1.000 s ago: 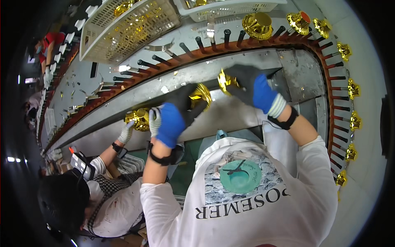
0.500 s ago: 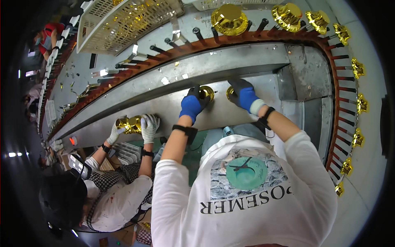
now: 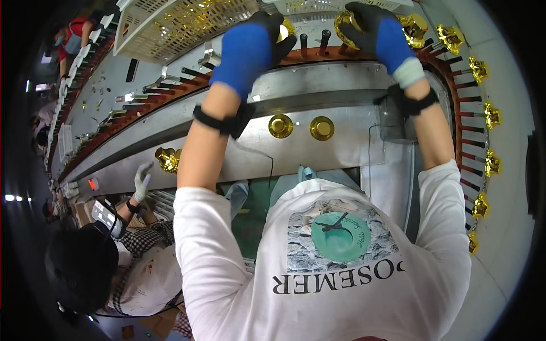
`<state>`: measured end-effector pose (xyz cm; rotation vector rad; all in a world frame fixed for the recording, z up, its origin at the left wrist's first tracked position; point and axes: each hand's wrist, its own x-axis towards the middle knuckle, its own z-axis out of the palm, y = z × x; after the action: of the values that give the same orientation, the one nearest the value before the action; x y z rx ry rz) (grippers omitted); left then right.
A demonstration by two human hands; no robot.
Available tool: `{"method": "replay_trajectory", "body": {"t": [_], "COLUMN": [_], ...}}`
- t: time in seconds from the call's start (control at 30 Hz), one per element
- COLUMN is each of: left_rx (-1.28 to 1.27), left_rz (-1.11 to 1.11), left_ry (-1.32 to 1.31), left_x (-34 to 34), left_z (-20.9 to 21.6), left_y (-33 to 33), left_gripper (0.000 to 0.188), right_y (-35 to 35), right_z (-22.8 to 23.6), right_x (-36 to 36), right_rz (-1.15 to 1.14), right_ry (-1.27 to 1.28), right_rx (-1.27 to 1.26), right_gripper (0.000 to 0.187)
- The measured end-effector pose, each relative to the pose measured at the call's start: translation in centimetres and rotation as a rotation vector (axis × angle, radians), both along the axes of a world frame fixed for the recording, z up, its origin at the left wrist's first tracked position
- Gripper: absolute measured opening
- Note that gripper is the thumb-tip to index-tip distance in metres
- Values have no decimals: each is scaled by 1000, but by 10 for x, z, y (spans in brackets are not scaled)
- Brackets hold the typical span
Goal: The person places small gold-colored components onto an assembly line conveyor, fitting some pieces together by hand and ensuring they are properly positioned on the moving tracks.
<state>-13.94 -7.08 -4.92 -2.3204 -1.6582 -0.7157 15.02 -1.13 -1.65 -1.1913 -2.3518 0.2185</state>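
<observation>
My left hand (image 3: 250, 51), in a blue and dark glove, is raised at the row of pegs with its fingers and thumb around a shiny gold flanged cup (image 3: 288, 27). Over the same row, my right hand (image 3: 382, 37), gloved alike, grips the rim of another gold flanged cup (image 3: 345, 29). Whether either cup sits on a peg is hidden. Below, two round gold pieces lie side by side on the metal ledge (image 3: 250, 136): a left one (image 3: 280, 126) and a right one (image 3: 322, 128).
Upright pegs stand on a brown curved rail (image 3: 459, 165); several at the right carry gold cups (image 3: 493, 115). Behind the rail is a cream perforated basket (image 3: 165, 34). At left a co-worker's gloved hand (image 3: 142, 182) is near a gold piece (image 3: 168, 159) on the ledge.
Both my hands have moved up from the ledge to the pegs, leaving the two gold pieces below. The cups on the rail have shifted clockwise. The co-worker's visible hand has moved off the gold piece.
</observation>
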Motion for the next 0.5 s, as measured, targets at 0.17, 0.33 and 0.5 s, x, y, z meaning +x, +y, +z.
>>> {"method": "replay_trajectory", "body": {"t": [0.17, 0.33, 0.5], "left_rx": [-390, -601, -718], "left_rz": [-95, -2, 258], "left_ry": [-436, -418, -350], "left_x": [29, -10, -15], "left_z": [25, -179, -288], "left_y": [-101, -131, -137], "left_gripper": [41, 43, 45], "right_y": [-35, -108, -136], "right_z": [-32, -177, -288], "right_x": [28, 20, -28], "right_rz": [113, 187, 79], "right_ry": [408, 95, 35], "right_rx": [-60, -535, -449], "right_gripper": [41, 48, 42]}}
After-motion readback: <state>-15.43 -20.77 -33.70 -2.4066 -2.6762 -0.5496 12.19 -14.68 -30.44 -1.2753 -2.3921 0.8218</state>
